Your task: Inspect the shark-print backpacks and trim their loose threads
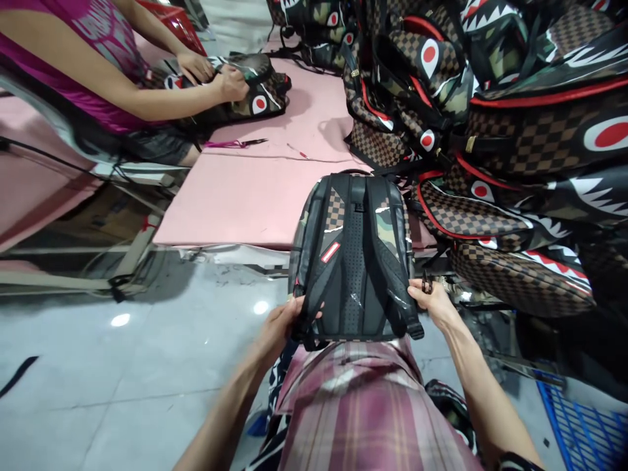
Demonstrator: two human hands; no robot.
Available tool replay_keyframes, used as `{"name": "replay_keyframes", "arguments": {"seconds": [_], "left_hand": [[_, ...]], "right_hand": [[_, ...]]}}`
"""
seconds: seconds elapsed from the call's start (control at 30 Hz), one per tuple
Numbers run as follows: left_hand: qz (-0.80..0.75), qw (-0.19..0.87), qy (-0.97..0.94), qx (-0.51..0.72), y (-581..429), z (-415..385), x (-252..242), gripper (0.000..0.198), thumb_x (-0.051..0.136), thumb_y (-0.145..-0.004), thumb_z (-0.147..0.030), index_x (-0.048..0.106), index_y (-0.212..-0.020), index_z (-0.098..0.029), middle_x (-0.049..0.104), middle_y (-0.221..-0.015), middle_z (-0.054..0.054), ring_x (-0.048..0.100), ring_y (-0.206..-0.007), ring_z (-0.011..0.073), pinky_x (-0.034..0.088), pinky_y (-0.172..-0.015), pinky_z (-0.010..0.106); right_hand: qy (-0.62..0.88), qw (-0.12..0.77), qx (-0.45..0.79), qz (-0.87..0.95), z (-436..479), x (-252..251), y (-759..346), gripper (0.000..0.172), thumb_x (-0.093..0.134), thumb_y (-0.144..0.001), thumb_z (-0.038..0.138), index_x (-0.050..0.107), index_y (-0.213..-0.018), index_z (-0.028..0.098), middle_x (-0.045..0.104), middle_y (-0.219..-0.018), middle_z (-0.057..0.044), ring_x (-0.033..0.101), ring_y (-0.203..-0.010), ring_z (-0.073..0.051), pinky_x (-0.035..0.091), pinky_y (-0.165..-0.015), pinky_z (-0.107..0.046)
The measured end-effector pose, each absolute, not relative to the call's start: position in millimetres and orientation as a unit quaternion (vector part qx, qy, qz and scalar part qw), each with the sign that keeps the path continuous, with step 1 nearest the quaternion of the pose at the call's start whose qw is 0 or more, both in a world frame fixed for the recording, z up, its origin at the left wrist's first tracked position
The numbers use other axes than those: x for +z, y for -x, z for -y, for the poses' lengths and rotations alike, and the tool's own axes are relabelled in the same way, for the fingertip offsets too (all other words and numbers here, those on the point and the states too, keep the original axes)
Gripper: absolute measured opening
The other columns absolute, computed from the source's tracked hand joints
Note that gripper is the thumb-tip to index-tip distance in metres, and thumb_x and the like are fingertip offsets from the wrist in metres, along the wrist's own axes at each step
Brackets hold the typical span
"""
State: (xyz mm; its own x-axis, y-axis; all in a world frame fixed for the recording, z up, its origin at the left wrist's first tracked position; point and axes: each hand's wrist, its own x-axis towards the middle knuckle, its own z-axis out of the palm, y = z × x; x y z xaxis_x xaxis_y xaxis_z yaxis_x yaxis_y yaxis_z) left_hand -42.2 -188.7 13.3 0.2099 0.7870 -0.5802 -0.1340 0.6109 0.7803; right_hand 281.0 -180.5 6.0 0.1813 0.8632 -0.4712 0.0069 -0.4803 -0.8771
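A black backpack (354,261) with checkered and camouflage patches rests partly on the pink table edge and partly over my lap, its straps and back panel facing up. My left hand (289,317) grips its lower left side, with some fingertips showing beneath the strap. At the lower right side, my right hand (429,297) pinches the backpack's edge between thumb and fingers. A small dark tool (427,282) pokes up from the right hand; its kind is too small to tell.
Piled on the right are several checkered backpacks (520,150) with red-eye and teeth designs. Across the pink table (235,209), another person's hands (216,75) work on a similar bag. Purple-handled snips (235,143) lie nearby. A blue crate (583,418) stands on the floor at right.
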Motion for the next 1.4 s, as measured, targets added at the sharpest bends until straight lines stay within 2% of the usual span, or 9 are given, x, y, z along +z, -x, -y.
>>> {"name": "replay_keyframes", "arguments": {"seconds": [0.13, 0.3, 0.37, 0.73, 0.83, 0.97, 1.1, 1.27, 1.4], "left_hand": [[-0.581, 0.646, -0.362, 0.337, 39.8, 191.1, 11.1, 0.061, 0.049, -0.074, -0.062, 0.062, -0.108, -0.013, 0.067, -0.099, 0.010, 0.059, -0.092, 0.0252, 0.045, -0.079, 0.033], [-0.642, 0.181, -0.621, 0.412, 3.7, 192.8, 10.6, 0.027, 0.058, -0.079, -0.037, 0.063, -0.104, -0.027, 0.062, -0.105, 0.006, 0.049, -0.106, 0.0236, 0.029, -0.095, 0.039], [-0.569, 0.084, -0.727, 0.375, -26.6, 191.3, 15.8, 0.020, 0.062, -0.078, -0.027, 0.065, -0.097, -0.029, 0.063, -0.101, 0.005, 0.048, -0.103, 0.0234, 0.024, -0.092, 0.041], [-0.224, 0.253, -0.903, 0.264, -108.6, 172.7, 20.1, 0.027, 0.038, -0.090, -0.016, 0.064, -0.095, -0.021, 0.067, -0.086, 0.006, 0.054, -0.083, 0.0160, 0.031, -0.082, 0.035], [-0.146, 0.289, -0.922, 0.213, -114.0, 191.2, 27.3, 0.032, 0.037, -0.089, -0.016, 0.054, -0.117, -0.019, 0.065, -0.105, 0.008, 0.052, -0.105, 0.0203, 0.033, -0.090, 0.039], [-0.158, 0.242, -0.943, 0.162, -120.2, 209.6, 19.4, 0.039, 0.039, -0.089, -0.020, 0.046, -0.127, -0.023, 0.033, -0.143, 0.007, 0.019, -0.134, 0.0315, 0.027, -0.100, 0.056], [-0.183, 0.242, -0.938, 0.167, -118.0, 211.3, 3.0, 0.027, 0.042, -0.088, -0.017, 0.063, -0.103, -0.022, 0.048, -0.133, 0.001, 0.025, -0.133, 0.0240, 0.019, -0.108, 0.052], [-0.154, 0.236, -0.945, 0.164, -123.2, 213.0, -0.1, 0.036, 0.040, -0.090, -0.024, 0.047, -0.125, -0.030, 0.039, -0.140, 0.000, 0.022, -0.133, 0.0286, 0.025, -0.103, 0.057], [-0.138, 0.265, -0.939, 0.171, -127.7, 220.7, -5.2, 0.031, 0.037, -0.091, -0.022, 0.054, -0.116, -0.027, 0.047, -0.134, -0.003, 0.023, -0.134, 0.0237, 0.015, -0.108, 0.054]], "right_hand": [[0.651, 0.405, 0.556, 0.319, 179.6, 11.3, -278.6, 0.043, 0.077, -0.048, 0.042, 0.065, -0.074, 0.010, 0.044, -0.049, 0.005, 0.024, -0.044, -0.004, 0.014, -0.042, -0.021], [0.643, 0.419, 0.568, 0.297, 178.8, 2.3, -277.9, 0.045, 0.079, -0.046, 0.041, 0.065, -0.075, 0.011, 0.046, -0.051, 0.004, 0.025, -0.044, -0.004, 0.014, -0.041, -0.020], [0.629, 0.421, 0.582, 0.297, 179.0, -2.0, -278.9, 0.044, 0.080, -0.047, 0.040, 0.066, -0.078, 0.011, 0.046, -0.051, 0.004, 0.025, -0.044, -0.003, 0.014, -0.042, -0.020], [0.633, 0.410, 0.583, 0.302, 182.8, -9.7, -300.2, 0.043, 0.077, -0.054, 0.044, 0.069, -0.081, 0.011, 0.050, -0.049, 0.003, 0.027, -0.042, -0.005, 0.015, -0.042, -0.022], [0.648, 0.396, 0.576, 0.302, 180.9, -9.1, -309.9, 0.046, 0.074, -0.057, 0.047, 0.069, -0.087, 0.012, 0.060, -0.058, -0.002, 0.025, -0.040, -0.004, 0.015, -0.041, -0.022], [0.664, 0.430, 0.531, 0.303, 178.8, -7.9, -322.3, 0.049, 0.072, -0.060, 0.047, 0.067, -0.097, 0.015, 0.068, -0.087, -0.010, 0.024, -0.040, -0.002, 0.015, -0.040, -0.021], [0.667, 0.466, 0.503, 0.292, 178.4, -11.8, -326.4, 0.047, 0.072, -0.060, 0.047, 0.067, -0.092, 0.013, 0.068, -0.079, -0.010, 0.024, -0.040, -0.003, 0.015, -0.040, -0.022], [0.666, 0.466, 0.504, 0.292, 176.6, -13.7, -327.8, 0.043, 0.073, -0.060, 0.046, 0.068, -0.088, 0.014, 0.068, -0.073, -0.007, 0.026, -0.039, -0.003, 0.016, -0.039, -0.022], [0.667, 0.478, 0.494, 0.287, 178.6, -13.4, -335.1, 0.043, 0.073, -0.060, 0.045, 0.067, -0.091, 0.015, 0.067, -0.074, -0.006, 0.024, -0.039, -0.003, 0.015, -0.039, -0.022]]}}
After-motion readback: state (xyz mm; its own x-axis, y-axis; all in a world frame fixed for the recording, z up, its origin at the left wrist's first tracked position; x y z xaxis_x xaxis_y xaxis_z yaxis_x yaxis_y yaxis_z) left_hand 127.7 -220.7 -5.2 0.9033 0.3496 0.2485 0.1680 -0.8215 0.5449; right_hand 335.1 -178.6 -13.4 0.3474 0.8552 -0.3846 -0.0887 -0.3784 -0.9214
